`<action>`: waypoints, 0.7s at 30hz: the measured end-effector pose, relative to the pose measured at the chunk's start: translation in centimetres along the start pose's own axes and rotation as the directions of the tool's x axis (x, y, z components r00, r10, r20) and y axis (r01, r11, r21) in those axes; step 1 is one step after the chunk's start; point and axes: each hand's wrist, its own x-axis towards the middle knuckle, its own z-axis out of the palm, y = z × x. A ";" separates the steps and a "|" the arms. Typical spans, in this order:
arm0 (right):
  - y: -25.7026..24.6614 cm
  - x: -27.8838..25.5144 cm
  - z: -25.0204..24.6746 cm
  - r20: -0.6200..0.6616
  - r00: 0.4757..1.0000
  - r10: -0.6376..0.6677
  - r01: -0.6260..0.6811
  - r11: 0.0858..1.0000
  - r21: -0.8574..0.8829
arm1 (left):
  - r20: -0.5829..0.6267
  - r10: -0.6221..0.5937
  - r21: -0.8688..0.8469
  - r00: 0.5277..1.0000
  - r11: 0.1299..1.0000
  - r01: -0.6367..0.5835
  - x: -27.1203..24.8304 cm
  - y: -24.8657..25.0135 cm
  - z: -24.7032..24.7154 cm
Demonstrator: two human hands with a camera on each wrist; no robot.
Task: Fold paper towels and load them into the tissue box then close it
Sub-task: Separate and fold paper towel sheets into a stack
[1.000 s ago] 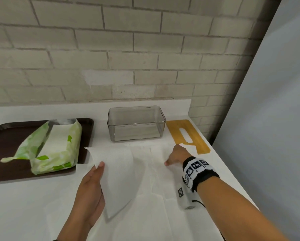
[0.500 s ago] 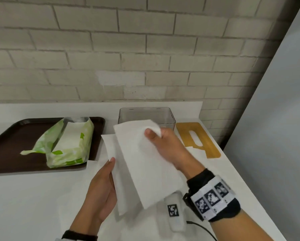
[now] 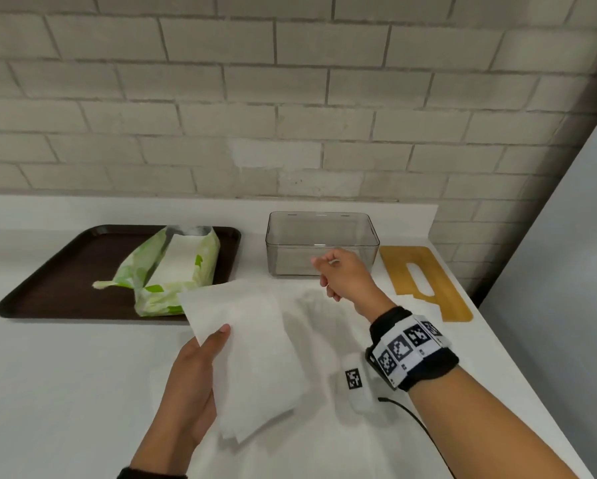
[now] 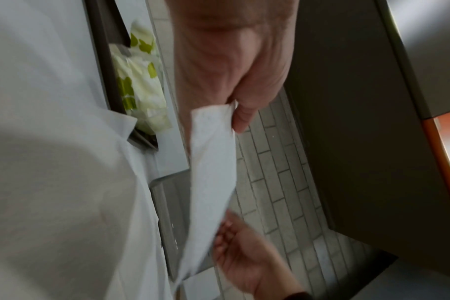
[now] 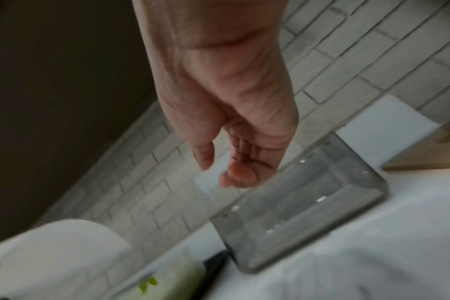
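The left hand (image 3: 190, 385) holds a stack of folded paper towels (image 3: 252, 344) above the near middle of the white surface (image 3: 65, 375): its thumb lies on top near the stack's left edge, and the fingers (image 4: 240, 117) pinch that edge, with the stack hanging free past them. The right hand (image 3: 345, 276) hovers past the stack's far right corner, just in front of the clear tissue box (image 3: 321, 243), fingers loosely curled and holding nothing; it is apart from the towels. The tissue box stands open at the surface's far edge, near the brick wall. Its wooden lid (image 3: 425, 281) lies flat beside it, toward the far right corner. At the far left, a dark tray (image 3: 55, 281) carries an opened green-and-white towel pack (image 3: 172, 271). More unfolded sheets (image 3: 324, 454) lie flat on the surface under the hands.
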 end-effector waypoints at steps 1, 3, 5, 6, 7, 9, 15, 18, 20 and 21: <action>0.7 0.7 0.1 0.033 0.997 0.077 -0.075 0.996 -0.038 | -0.006 0.007 -0.006 1.000 1.000 -0.007 -0.1 0.1 -0.6; 2.0 1.6 0.9 0.131 0.963 0.236 -0.210 0.960 -0.183 | -0.011 0.016 -0.012 1.000 1.000 -0.016 -0.3 0.3 -1.4; 2.9 1.8 2.1 0.198 0.912 0.359 -0.267 0.887 -0.377 | -0.015 0.013 -0.024 1.000 1.000 -0.013 -0.5 0.4 -1.9; 3.0 1.6 2.7 0.201 0.901 0.384 -0.254 0.844 -0.472 | -0.021 0.010 -0.031 1.000 0.999 -0.011 -0.6 0.4 -2.1; 2.9 1.4 3.2 0.193 0.904 0.381 -0.217 0.799 -0.561 | -0.027 0.008 -0.036 1.000 0.999 -0.009 -0.6 0.3 -2.2; 2.8 1.2 4.3 0.205 0.923 0.326 -0.092 0.703 -0.706 | -0.040 0.007 -0.051 0.999 0.999 -0.009 -0.6 0.3 -2.5; 3.4 2.1 6.4 0.131 0.962 0.241 -0.098 0.749 -0.656 | -0.079 0.001 -0.094 0.997 0.996 -0.008 -0.5 0.0 -3.5; 2.2 1.9 4.9 0.139 0.986 0.089 -0.030 0.925 -0.378 | -0.085 -0.011 -0.120 0.996 0.993 0.000 -0.4 0.0 -3.6; 0.3 0.6 3.2 0.111 0.993 0.036 -0.032 0.999 -0.039 | -0.087 -0.018 -0.147 0.996 0.989 0.005 -0.3 0.0 -3.3; -0.7 -0.4 2.2 0.112 0.994 0.010 -0.026 0.989 0.143 | -0.086 -0.025 -0.159 0.996 0.987 0.011 -0.2 0.0 -3.1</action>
